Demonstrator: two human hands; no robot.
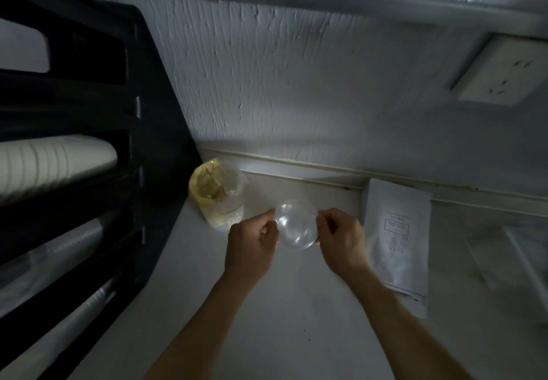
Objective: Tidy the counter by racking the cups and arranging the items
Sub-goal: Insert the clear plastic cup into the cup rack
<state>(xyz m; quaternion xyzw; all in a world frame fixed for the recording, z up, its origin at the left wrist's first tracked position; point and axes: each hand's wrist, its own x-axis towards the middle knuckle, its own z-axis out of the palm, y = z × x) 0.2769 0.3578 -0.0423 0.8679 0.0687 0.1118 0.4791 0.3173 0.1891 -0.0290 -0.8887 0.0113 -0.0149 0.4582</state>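
Note:
A clear plastic dome lid (296, 224) is held above the white counter (296, 314), near the back wall. My left hand (252, 244) pinches its left rim and my right hand (341, 238) pinches its right rim. A black cup rack (89, 148) fills the left side, with a row of stacked white cups (56, 164) lying in one slot and clear and white cup stacks (53, 264) in the lower slots. A clear bag of yellowish items (218, 192) stands just left of and behind the lid.
A white flat pouch (398, 237) with small print lies on the counter to the right of my hands. A wall socket (501, 74) sits high on the textured wall. The scene is dim, and the far right is blurred.

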